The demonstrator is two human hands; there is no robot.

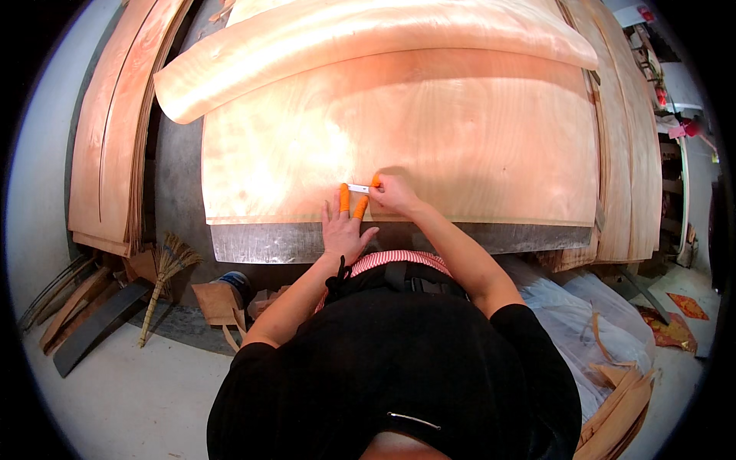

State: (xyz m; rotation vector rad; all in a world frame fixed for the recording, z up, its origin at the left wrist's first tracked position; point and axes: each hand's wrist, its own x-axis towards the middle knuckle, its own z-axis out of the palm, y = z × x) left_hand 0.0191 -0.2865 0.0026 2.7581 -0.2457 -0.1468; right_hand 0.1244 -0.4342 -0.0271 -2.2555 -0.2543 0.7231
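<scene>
My left hand (346, 230) lies flat near the front edge of a pale wood veneer sheet (460, 138), fingers spread, with orange finger covers on two fingers. Just beyond those fingertips is a small flat white strip (358, 188) with dark marks; its exact kind I cannot make out. My right hand (396, 195) is closed in a pinch at the strip's right end, orange covers on its fingers too. The strip rests on or just above the veneer. Across the far side, part of a veneer sheet curls over in a broad roll (368, 46).
A grey metal table edge (268, 244) shows in front of the veneer. Stacked veneer stands at the left (107, 130) and right (632, 146). On the floor at left are a straw broom (165, 272) and a dark curved board (100, 326); plastic sheeting (552, 307) lies at right.
</scene>
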